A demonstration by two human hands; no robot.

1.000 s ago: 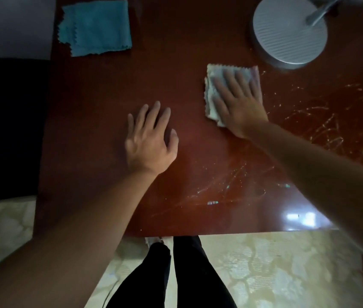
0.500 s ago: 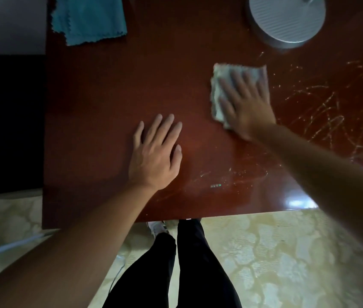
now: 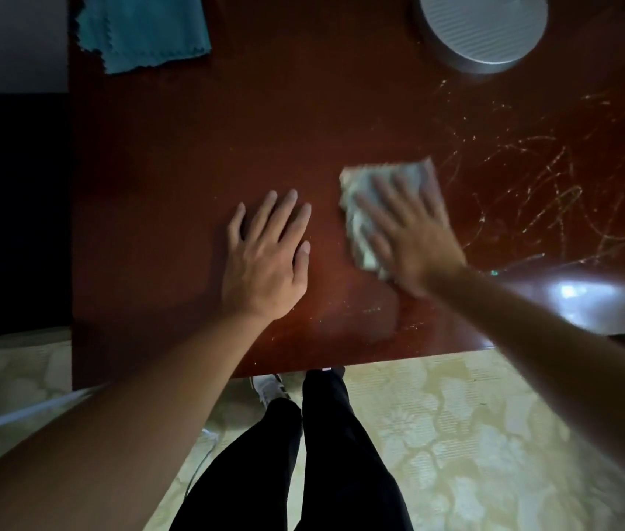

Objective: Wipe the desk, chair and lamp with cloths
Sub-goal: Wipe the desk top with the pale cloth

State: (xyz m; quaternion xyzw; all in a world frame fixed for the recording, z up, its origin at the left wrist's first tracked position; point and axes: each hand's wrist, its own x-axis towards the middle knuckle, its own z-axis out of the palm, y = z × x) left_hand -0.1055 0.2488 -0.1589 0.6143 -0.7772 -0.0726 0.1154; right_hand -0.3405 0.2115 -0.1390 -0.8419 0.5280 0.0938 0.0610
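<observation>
The dark red-brown desk (image 3: 226, 120) fills the upper view, with pale scratches on its right side. My right hand (image 3: 412, 233) presses flat on a folded white cloth (image 3: 356, 201) near the middle of the desk; the hand is blurred by motion. Palm down with fingers spread, my left hand (image 3: 265, 258) rests on the bare wood just left of the cloth and holds nothing. A teal cloth (image 3: 142, 28) lies at the far left corner. The lamp's round white base (image 3: 483, 24) stands at the far right, cut off by the frame's top edge.
The desk's near edge runs across the view below my hands, with my black-trousered legs (image 3: 303, 454) and a patterned pale floor (image 3: 456, 435) beneath. A black object (image 3: 12, 216) stands left of the desk. A light glare (image 3: 571, 293) shines on the desk's right front corner.
My right hand has slid the white cloth toward me, away from the lamp base. My left hand has stayed planted on the desk. The view has tilted down.
</observation>
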